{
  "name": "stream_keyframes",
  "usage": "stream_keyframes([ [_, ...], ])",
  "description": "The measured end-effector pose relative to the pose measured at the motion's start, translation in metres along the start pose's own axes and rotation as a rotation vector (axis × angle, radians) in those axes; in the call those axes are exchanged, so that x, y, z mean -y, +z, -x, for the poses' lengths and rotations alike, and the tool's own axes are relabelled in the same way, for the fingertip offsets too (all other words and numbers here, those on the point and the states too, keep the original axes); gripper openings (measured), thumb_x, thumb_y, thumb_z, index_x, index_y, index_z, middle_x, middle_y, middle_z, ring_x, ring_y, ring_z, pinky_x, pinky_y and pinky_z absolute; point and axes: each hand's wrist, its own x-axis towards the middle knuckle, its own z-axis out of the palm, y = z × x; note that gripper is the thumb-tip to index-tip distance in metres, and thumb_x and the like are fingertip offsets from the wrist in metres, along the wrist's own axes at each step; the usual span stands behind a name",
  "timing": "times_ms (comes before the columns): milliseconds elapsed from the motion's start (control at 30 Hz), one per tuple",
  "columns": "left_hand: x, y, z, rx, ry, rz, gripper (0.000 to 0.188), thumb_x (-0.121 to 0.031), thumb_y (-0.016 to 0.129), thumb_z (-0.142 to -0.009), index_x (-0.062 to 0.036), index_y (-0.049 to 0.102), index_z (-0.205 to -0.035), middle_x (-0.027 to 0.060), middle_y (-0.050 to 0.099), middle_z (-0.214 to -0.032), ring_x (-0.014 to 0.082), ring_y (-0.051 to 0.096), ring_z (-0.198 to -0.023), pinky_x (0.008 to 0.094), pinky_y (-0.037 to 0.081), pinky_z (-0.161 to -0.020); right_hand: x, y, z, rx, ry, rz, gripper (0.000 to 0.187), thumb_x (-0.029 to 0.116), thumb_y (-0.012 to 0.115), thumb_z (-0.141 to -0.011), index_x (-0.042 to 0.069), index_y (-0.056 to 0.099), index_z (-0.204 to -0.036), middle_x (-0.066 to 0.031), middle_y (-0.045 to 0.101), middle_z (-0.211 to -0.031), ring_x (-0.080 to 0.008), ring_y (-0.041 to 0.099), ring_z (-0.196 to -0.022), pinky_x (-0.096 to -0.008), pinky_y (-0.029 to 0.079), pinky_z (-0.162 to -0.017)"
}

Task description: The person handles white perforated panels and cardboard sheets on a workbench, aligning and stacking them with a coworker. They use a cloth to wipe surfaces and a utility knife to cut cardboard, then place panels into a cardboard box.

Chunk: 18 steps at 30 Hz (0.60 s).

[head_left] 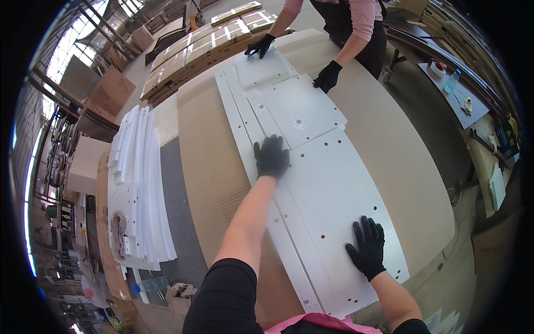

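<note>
White drilled furniture panels (pixel 350 195) lie side by side on a large sheet of brown cardboard (pixel 214 189). My left hand (pixel 272 157), in a black glove, rests flat over the seam between a narrow white strip (pixel 289 239) and the wider panels, fingers pointing away from me. Near the right edge of the closest wide panel, my right hand (pixel 368 247) lies with its gloved fingers spread. Neither hand grips anything. Across from me, a co-worker's gloved hand (pixel 328 77) touches a far panel's edge, and their other hand (pixel 260 46) is on a smaller white panel (pixel 264 68) lying on top.
White strips and boards (pixel 147 189) are stacked at the left, with a clear plastic bottle (pixel 151 285) near them. Taped flat cartons (pixel 206 47) stand at the far left. To the right, a side table (pixel 464 114) carries a bottle (pixel 451 81) and a tape roll (pixel 438 68).
</note>
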Motion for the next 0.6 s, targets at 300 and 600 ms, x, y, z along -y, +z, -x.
stream_keyframes([
  [300,-0.010,-0.029,0.093,-0.057,0.119,0.284,0.051,-0.022,0.061,-0.086,-0.0051,0.051,-0.133,0.0175,0.049,-0.138,0.0349,0.041,-0.131,0.0512,0.027,-0.112,0.001,0.001,0.002,-0.040,-0.018,0.014,0.066,0.039,0.066,-0.083,0.008,0.046,-0.138,-0.0170,0.040,-0.146,-0.0366,0.035,-0.135,-0.0535,0.022,-0.113],
  [600,0.048,-0.117,0.349,-0.022,-0.240,0.211,0.065,-0.023,0.066,-0.085,-0.0057,0.041,-0.143,0.0232,0.040,-0.144,0.0418,0.035,-0.134,0.0523,0.028,-0.110,-0.002,0.009,0.005,-0.050,-0.035,0.063,0.067,0.039,0.065,-0.083,0.007,0.044,-0.139,-0.0176,0.037,-0.148,-0.0376,0.033,-0.136,-0.0542,0.022,-0.112],
])
